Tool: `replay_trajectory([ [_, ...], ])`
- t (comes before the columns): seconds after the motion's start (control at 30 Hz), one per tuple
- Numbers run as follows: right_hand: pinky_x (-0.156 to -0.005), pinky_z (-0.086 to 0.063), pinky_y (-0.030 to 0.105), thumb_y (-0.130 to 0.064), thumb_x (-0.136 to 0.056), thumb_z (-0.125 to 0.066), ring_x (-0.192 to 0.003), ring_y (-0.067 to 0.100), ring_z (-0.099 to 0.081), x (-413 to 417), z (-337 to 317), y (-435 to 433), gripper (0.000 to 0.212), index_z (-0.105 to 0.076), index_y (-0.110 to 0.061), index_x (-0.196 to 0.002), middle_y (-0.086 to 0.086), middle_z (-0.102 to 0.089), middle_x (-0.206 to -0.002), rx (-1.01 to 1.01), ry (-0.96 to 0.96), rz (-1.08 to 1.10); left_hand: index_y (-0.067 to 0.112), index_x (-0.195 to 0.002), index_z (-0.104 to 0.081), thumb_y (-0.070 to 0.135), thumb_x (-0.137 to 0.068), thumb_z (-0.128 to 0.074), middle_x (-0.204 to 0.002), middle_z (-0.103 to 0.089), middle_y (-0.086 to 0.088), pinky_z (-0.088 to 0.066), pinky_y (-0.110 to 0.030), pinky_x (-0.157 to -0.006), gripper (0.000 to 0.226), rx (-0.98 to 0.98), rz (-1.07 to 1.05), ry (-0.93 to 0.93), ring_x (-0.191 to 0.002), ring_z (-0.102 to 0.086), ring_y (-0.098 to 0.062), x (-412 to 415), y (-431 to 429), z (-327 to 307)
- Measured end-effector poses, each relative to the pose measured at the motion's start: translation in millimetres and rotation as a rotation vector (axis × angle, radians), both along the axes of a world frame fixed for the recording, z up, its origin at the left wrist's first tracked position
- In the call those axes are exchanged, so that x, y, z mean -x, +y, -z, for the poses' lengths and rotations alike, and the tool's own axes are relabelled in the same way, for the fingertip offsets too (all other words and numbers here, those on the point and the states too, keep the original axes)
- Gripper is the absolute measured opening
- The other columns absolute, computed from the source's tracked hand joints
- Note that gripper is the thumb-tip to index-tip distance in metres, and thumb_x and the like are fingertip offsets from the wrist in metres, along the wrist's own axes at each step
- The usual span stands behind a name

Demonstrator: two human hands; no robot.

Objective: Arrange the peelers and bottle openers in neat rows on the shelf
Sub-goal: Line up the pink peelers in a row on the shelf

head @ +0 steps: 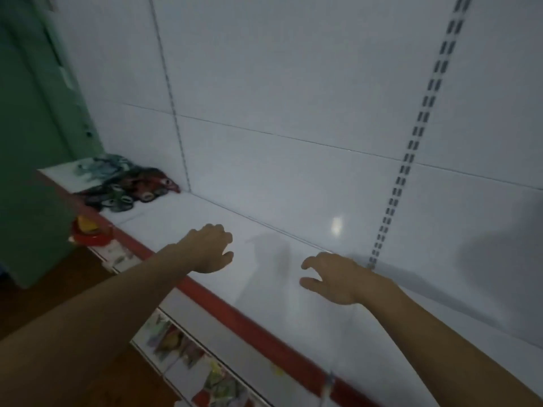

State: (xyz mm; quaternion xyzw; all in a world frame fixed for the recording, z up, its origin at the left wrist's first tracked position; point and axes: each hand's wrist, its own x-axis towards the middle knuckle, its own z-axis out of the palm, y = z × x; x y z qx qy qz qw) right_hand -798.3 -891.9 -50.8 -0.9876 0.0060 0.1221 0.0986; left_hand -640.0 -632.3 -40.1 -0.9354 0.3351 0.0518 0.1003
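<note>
Two bare hands hovered over a white shelf point(293, 295), both empty and palm down. The left hand point(210, 248) hung just inside the shelf's red front edge point(235, 315), its fingers loosely curled and slightly apart. The right hand point(338, 277) was farther in, near the back edge, with fingers spread and thumb held away from them, gripping nothing. Each forearm reached in from the near side, across the red edge.

Below the front edge, a lower shelf point(188, 356) carried blurred packaged goods that could not be counted.

The shelf surface around the hands was bare. The one pile point(129, 183) of peelers and bottle openers lay at the far left end of the shelf, well apart from both hands, heaped against the back corner. Dark, red and pale pieces were jumbled together; motion blur made the number of each kind, their long axes and the way they pointed impossible to tell.

Two slotted uprights point(417, 136) ran up the white back panel point(293, 83) behind the shelf.
</note>
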Motion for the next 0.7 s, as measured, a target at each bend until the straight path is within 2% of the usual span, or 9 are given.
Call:
replay_trajectory([
  [0.17, -0.099, -0.043, 0.034, -0.061, -0.098, -0.048, -0.125, 0.018, -0.052, -147, -25, 136, 0.057, -0.040, -0.034, -0.148, 0.001, -0.050, -0.144, 0.037, 0.162, -0.252, 0.021, -0.147, -0.045, 0.045, -0.106, -0.045, -0.143, -0.051, -0.004, -0.044, -0.040, -0.101, 0.047, -0.045, -0.061, 0.109, -0.125, -0.051, -0.024, -98, 152, -22],
  [0.23, -0.098, -0.044, 0.033, -0.061, -0.097, -0.050, -0.122, 0.018, -0.055, -203, -40, 184, 0.057, -0.040, -0.036, -0.147, -0.001, -0.052, -0.143, 0.066, 0.161, -0.304, 0.023, -0.147, -0.044, 0.044, -0.106, -0.046, -0.138, -0.056, -0.005, -0.047, -0.039, -0.093, 0.046, -0.034, -0.116, 0.131, -0.111, -0.054, -0.023, -134, 208, -38],
  [0.37, -0.096, -0.042, 0.029, -0.059, -0.098, -0.051, -0.117, 0.015, -0.053, -312, -65, 267, 0.056, -0.041, -0.034, -0.147, 0.001, -0.050, -0.145, 0.021, 0.078, -0.378, 0.019, -0.136, -0.053, 0.039, -0.104, -0.050, -0.121, -0.062, -0.005, -0.051, -0.041, -0.089, 0.038, 0.035, -0.243, 0.067, -0.101, -0.058, -0.024, -198, 303, -67],
  [0.4, -0.097, -0.041, 0.028, -0.058, -0.098, -0.051, -0.119, 0.015, -0.051, -337, -69, 285, 0.057, -0.039, -0.033, -0.148, 0.002, -0.047, -0.149, 0.015, 0.062, -0.399, 0.018, -0.133, -0.055, 0.038, -0.103, -0.051, -0.120, -0.063, -0.006, -0.053, -0.042, -0.089, 0.037, 0.050, -0.290, 0.056, -0.101, -0.060, -0.025, -214, 323, -74],
  [0.47, -0.106, -0.039, 0.031, -0.059, -0.098, -0.051, -0.133, 0.021, -0.045, -388, -71, 322, 0.068, -0.026, -0.032, -0.155, 0.006, -0.030, -0.158, 0.008, 0.027, -0.419, 0.014, -0.136, -0.054, 0.040, -0.101, -0.052, -0.130, -0.062, -0.011, -0.052, -0.043, -0.096, 0.043, 0.087, -0.398, 0.077, -0.114, -0.061, -0.031, -248, 360, -81],
  [0.53, -0.111, -0.039, 0.036, -0.061, -0.096, -0.052, -0.138, 0.028, -0.041, -438, -68, 356, 0.086, -0.003, -0.031, -0.160, 0.009, -0.018, -0.162, -0.033, -0.068, -0.379, 0.013, -0.148, -0.041, 0.041, -0.102, -0.051, -0.143, -0.053, -0.014, -0.049, -0.044, -0.101, 0.054, 0.127, -0.464, 0.082, -0.125, -0.056, -0.033, -287, 396, -81],
  [0.6, -0.108, -0.040, 0.036, -0.062, -0.096, -0.049, -0.136, 0.031, -0.044, -485, -65, 388, 0.093, 0.008, -0.026, -0.160, 0.012, -0.023, -0.161, -0.088, -0.175, -0.311, 0.018, -0.158, -0.021, 0.043, -0.102, -0.049, -0.160, -0.032, -0.012, -0.044, -0.050, -0.109, 0.068, 0.144, -0.513, 0.016, -0.138, -0.044, -0.034, -322, 429, -75],
  [0.63, -0.107, -0.040, 0.037, -0.063, -0.097, -0.048, -0.136, 0.031, -0.044, -509, -64, 402, 0.092, 0.004, -0.023, -0.161, 0.013, -0.029, -0.159, -0.109, -0.209, -0.275, 0.022, -0.161, -0.012, 0.044, -0.101, -0.048, -0.166, -0.019, -0.010, -0.040, -0.055, -0.112, 0.074, 0.145, -0.544, -0.035, -0.144, -0.037, -0.036, -340, 443, -72],
  [0.7, -0.110, -0.041, 0.042, -0.065, -0.097, -0.045, -0.137, 0.033, -0.040, -557, -60, 423, 0.082, -0.017, -0.019, -0.158, 0.013, -0.032, -0.157, -0.098, -0.249, -0.229, 0.027, -0.162, -0.001, 0.048, -0.101, -0.046, -0.170, -0.003, -0.007, -0.037, -0.060, -0.114, 0.079, 0.173, -0.602, -0.112, -0.149, -0.028, -0.039, -377, 468, -65],
])
